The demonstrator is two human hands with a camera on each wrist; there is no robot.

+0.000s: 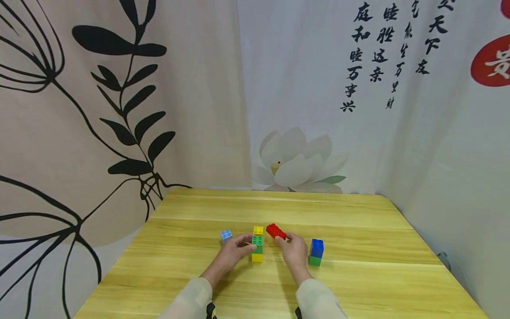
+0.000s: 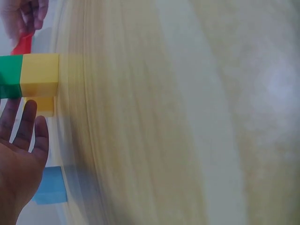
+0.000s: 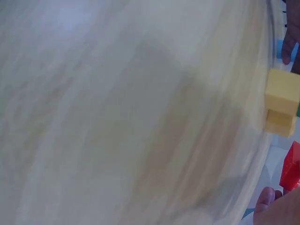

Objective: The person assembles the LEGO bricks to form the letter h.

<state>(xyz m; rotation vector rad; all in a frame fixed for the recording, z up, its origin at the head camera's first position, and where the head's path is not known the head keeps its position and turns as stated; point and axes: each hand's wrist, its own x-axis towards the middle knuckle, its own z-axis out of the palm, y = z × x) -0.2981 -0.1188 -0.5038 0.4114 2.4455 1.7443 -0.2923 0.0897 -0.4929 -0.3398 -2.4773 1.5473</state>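
Note:
In the head view, my left hand (image 1: pixel 233 254) is at the left side of a two-block stack, its thumb and index finger holding the green block (image 1: pixel 257 241). That block sits on a yellow block (image 1: pixel 256 258); another yellow block (image 1: pixel 258 230) stands just behind. My right hand (image 1: pixel 294 253) pinches a long red block (image 1: pixel 276 231), tilted in the air to the right of the stack. The left wrist view shows the left hand's other fingers (image 2: pixel 24 124) stretched out beside the stack. At the right wrist view's edge, the red block (image 3: pixel 291 168) is partly cut off.
A light blue block (image 1: pixel 226 235) lies beyond the left hand. To the right of the right hand, a dark blue block (image 1: pixel 317 248) sits on a green block (image 1: pixel 315 261). All stand on a wooden table (image 1: pixel 358 292), with printed curtains (image 1: pixel 207 88) behind.

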